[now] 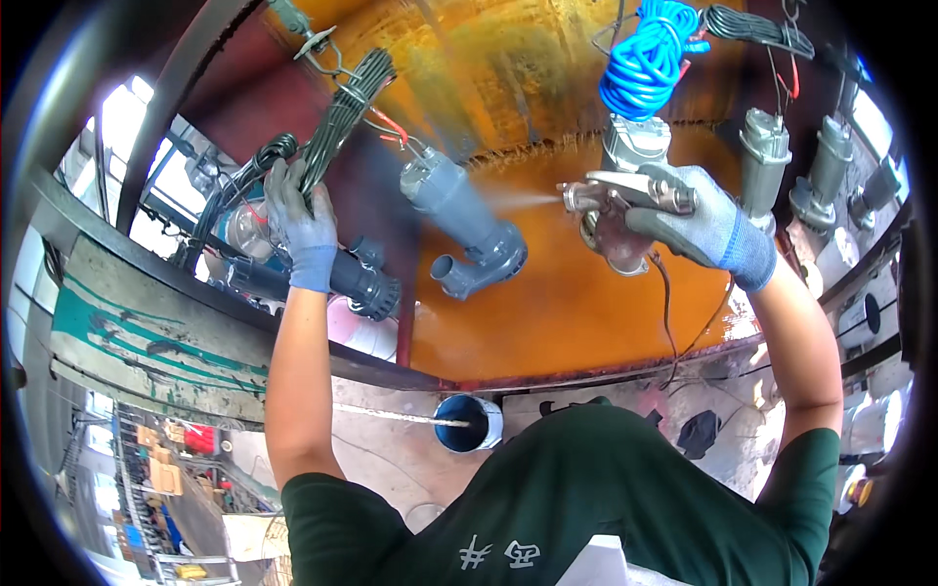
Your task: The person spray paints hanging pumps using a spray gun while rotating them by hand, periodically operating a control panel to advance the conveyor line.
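My left hand, in a grey-blue glove, is closed round the lower end of a coiled dark cable. The cable hangs from a metal hook. Just right of it, a grey submersible pump hangs tilted, its outlet pipe at the lower left. My right hand, also gloved, grips a metal spray gun with a cup beneath it. A pale mist streams from its nozzle onto the pump's right side. My fingers partly hide the gun's handle.
Behind the gun hangs a light grey pump under a coiled blue cable. Several more pumps hang at right. Orange-stained booth surfaces lie behind. A thin hose trails below the gun. A blue-lined bucket stands below.
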A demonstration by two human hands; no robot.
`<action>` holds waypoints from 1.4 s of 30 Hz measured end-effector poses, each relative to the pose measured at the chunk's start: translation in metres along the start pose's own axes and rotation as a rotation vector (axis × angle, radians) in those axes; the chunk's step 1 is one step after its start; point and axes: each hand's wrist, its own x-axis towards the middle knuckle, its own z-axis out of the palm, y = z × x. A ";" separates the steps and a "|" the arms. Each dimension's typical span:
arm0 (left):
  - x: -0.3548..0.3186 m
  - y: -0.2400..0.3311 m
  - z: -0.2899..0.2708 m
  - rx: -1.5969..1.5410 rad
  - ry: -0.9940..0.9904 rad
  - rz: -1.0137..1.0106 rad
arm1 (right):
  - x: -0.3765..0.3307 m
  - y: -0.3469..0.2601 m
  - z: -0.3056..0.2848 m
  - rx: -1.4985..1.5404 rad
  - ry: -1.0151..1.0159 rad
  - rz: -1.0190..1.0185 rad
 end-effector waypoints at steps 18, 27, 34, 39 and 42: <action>-0.415 0.166 -0.029 -0.304 -0.530 -1.300 | 0.007 -0.016 -0.023 -0.258 -0.072 0.027; -0.663 0.252 -0.237 -0.089 -1.489 -1.387 | 0.012 -0.028 -0.027 -0.302 -0.130 -0.024; -0.677 0.233 -0.291 -0.063 -1.553 -1.381 | 0.001 -0.016 -0.030 -0.348 0.080 -0.082; -0.650 0.243 -0.251 0.058 -1.464 -1.531 | -0.002 -0.014 -0.033 -0.397 -0.066 -0.095; -0.603 0.257 -0.228 -0.120 -1.370 -1.581 | -0.002 -0.008 -0.040 -0.513 0.038 -0.056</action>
